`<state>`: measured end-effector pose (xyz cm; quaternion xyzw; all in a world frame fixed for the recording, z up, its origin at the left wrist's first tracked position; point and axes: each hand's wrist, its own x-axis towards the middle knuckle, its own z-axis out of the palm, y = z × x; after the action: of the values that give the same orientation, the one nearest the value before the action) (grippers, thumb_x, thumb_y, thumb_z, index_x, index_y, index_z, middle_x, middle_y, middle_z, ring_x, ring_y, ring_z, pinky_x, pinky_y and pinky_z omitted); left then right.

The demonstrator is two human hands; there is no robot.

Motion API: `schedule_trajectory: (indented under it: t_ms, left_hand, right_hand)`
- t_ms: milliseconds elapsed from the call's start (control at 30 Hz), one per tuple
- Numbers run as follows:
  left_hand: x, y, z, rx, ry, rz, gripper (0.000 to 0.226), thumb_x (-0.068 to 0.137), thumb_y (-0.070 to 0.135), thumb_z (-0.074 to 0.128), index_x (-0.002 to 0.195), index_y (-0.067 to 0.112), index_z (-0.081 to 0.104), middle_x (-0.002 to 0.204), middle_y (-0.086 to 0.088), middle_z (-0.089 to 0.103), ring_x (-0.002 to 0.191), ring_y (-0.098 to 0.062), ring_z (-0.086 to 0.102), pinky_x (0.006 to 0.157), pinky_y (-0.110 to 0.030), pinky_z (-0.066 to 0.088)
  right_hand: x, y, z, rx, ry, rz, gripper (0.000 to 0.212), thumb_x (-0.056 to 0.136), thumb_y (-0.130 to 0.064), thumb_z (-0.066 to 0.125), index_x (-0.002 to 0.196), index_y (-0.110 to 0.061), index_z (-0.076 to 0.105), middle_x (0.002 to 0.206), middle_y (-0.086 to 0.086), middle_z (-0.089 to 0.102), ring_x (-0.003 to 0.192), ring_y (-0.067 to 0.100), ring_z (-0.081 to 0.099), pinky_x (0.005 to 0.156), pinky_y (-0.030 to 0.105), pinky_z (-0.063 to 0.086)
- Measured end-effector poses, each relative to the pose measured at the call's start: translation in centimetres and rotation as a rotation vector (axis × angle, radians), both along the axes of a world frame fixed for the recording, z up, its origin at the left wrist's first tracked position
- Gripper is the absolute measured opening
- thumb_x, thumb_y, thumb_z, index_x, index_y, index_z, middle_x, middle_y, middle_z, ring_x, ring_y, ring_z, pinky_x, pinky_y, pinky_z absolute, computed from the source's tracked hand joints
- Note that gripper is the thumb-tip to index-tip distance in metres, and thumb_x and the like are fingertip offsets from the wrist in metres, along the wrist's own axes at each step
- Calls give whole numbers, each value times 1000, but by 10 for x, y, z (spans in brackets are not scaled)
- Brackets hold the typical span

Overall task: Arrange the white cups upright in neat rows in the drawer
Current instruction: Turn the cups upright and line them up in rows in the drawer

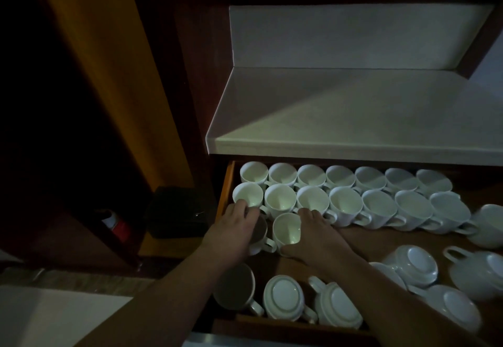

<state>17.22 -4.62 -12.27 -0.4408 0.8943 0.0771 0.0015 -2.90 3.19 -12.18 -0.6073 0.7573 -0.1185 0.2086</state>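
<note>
An open wooden drawer (228, 183) holds many white cups. Two rows of upright cups (345, 199) fill its back. My left hand (234, 227) lies over an upright cup (260, 235) at the start of a third row, fingertips reaching the second-row cup (247, 193). My right hand (315, 235) wraps around the side of the upright cup (287, 228) beside it. In front, one cup (236, 286) stands upright and several cups (283, 296) lie upside down, with more inverted ones (411, 263) at the right.
A white counter (353, 118) overhangs the drawer's back. Left of the drawer is a dark cabinet niche with a black box (178, 210) and a red-and-white can (115, 225). A pale surface (54, 316) lies at bottom left.
</note>
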Motion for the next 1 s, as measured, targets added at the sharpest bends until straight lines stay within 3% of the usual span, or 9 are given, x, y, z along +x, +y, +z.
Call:
schedule_trajectory:
  t_ms: [167,267,333,400,533,600,733,833,1000]
  left_hand:
    - [6,1,4,20,43,-19,83,84,53,79,151,35,35,148,3,29,135,-20,35,103,-37,49]
    - [11,2,9,24,47,-81,64,86,51,78,141,34,51,143,7,33,131,-17,34,103,-35,47]
    - [12,2,14,17,5,-135,47,90,47,75,133,33,59,141,6,40,130,-17,35,104,-34,44]
    - [11,2,18,1,-22,-175,32,94,40,71,124,31,65,136,6,48,128,-16,40,103,-32,41]
    - [6,5,23,-34,-82,-157,13,96,26,67,108,27,69,113,4,63,109,-18,57,94,-34,48]
    - [7,6,23,-48,-87,-144,9,95,24,66,103,28,69,107,4,65,103,-18,59,91,-35,50]
    - [9,5,20,-80,-86,-140,12,93,19,65,100,28,69,104,3,66,101,-19,59,86,-33,48]
    - [10,6,18,-84,-98,-124,11,94,21,64,101,27,69,106,4,66,103,-19,59,88,-32,48]
    - [10,4,15,-89,-114,-115,9,94,25,65,101,27,69,107,5,67,105,-19,60,93,-37,51]
  right_hand:
    - [-10,6,-1,-27,-50,-5,82,71,-61,86,128,-17,46,120,-1,49,110,14,49,86,29,44]
    - [-16,3,-14,-12,-84,-39,70,60,-71,85,101,-23,55,101,-6,61,90,9,61,75,35,58]
    - [-19,0,-20,-7,-100,-44,54,63,-60,86,83,-24,52,87,-6,63,75,7,61,59,26,51]
    - [-15,2,-11,-18,-112,-9,38,69,-41,86,76,-25,52,79,-7,63,68,5,60,54,21,44]
    - [-8,5,3,-67,-177,21,35,74,-33,87,92,-15,65,93,-4,68,80,7,64,59,19,46]
    - [-7,4,2,-47,-214,23,44,72,-34,89,103,-14,64,103,-4,65,89,8,62,63,17,44]
    - [-5,4,2,-25,-251,-10,84,51,-66,72,117,-18,56,116,-3,58,102,12,57,75,25,42]
    - [-3,3,1,-31,-247,1,86,50,-68,69,119,-18,56,116,-4,58,104,13,57,80,27,46]
    - [-1,-1,-3,-42,-236,30,77,65,-55,86,124,-15,56,119,-1,58,107,16,59,89,36,53]
